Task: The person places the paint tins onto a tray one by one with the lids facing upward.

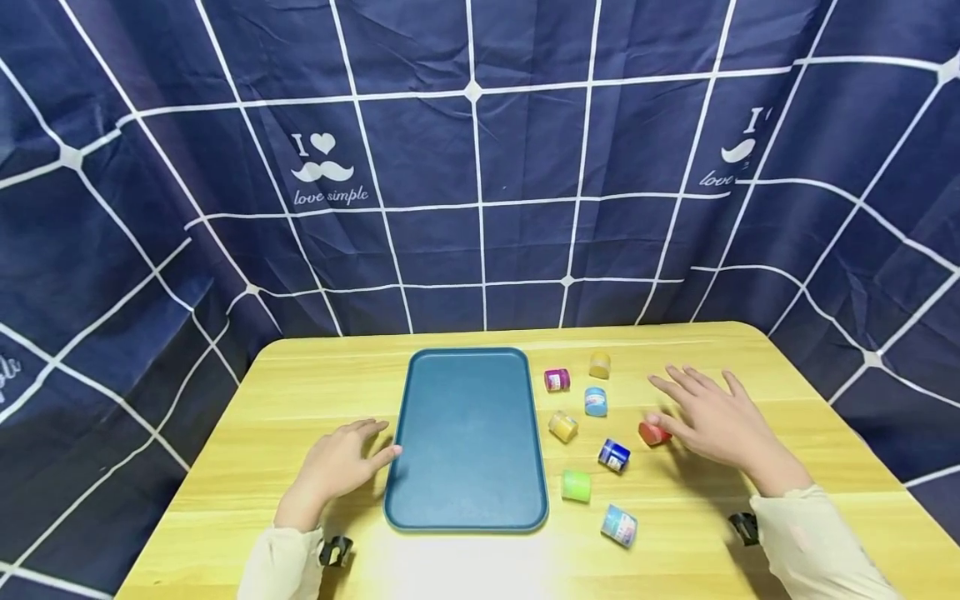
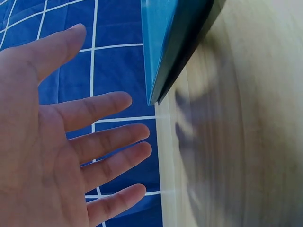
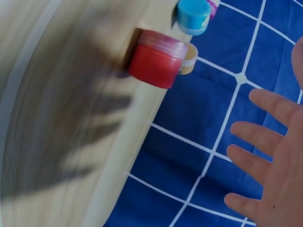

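My left hand [image 1: 335, 467] hovers by the left edge of a blue tray [image 1: 467, 433], fingers spread and nothing in them. In the left wrist view the left palm [image 2: 42, 142] faces the camera beside the tray's corner [image 2: 156, 71]. My right hand [image 1: 720, 421] is held over the table at the right, its fingers spread too. A small red jar [image 1: 652, 432] lies just beneath its thumb in the head view. The right wrist view shows that red jar [image 3: 157, 59] on the wood, apart from the spread fingers [image 3: 258, 137].
Between tray and right hand lie several small jars: purple [image 1: 557, 380], yellow [image 1: 600, 365], light blue [image 1: 596, 402], another yellow [image 1: 563, 427], dark blue [image 1: 614, 456], green [image 1: 576, 486] and a nearer light blue one [image 1: 619, 526]. A dark blue gridded curtain [image 1: 525, 158] surrounds the wooden table [image 1: 300, 392].
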Available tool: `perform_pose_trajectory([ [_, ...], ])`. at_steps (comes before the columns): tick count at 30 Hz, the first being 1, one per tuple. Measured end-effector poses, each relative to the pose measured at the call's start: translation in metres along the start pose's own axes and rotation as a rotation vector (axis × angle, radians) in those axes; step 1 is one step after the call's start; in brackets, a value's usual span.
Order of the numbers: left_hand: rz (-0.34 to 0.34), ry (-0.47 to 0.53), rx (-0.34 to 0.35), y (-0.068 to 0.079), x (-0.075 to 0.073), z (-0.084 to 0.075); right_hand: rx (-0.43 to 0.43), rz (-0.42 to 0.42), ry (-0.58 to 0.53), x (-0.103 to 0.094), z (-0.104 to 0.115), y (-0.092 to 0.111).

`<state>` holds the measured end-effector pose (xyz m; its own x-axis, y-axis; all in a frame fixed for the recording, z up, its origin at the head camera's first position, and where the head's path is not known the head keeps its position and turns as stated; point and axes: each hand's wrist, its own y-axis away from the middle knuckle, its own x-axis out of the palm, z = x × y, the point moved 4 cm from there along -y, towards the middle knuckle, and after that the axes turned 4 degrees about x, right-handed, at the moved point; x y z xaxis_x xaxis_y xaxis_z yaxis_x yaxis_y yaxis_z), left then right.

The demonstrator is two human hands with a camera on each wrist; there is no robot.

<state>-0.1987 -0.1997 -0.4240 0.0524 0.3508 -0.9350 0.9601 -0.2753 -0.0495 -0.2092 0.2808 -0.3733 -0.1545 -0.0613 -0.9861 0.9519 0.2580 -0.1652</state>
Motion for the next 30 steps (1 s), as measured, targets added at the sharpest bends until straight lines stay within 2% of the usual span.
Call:
perform_pose_trajectory([
  [17,0.067,0.095,-0.06,-0.002,0.01,0.005,-0.033,0.077,-0.083,0.011,-0.007,-0.004],
  [25,0.058,0.123,-0.047,-0.003,0.012,0.007,-0.041,0.115,-0.084,0.021,-0.012,-0.003],
  [30,0.062,0.175,-0.024,-0.004,0.018,0.009,-0.063,0.095,-0.077,0.027,-0.015,-0.002],
])
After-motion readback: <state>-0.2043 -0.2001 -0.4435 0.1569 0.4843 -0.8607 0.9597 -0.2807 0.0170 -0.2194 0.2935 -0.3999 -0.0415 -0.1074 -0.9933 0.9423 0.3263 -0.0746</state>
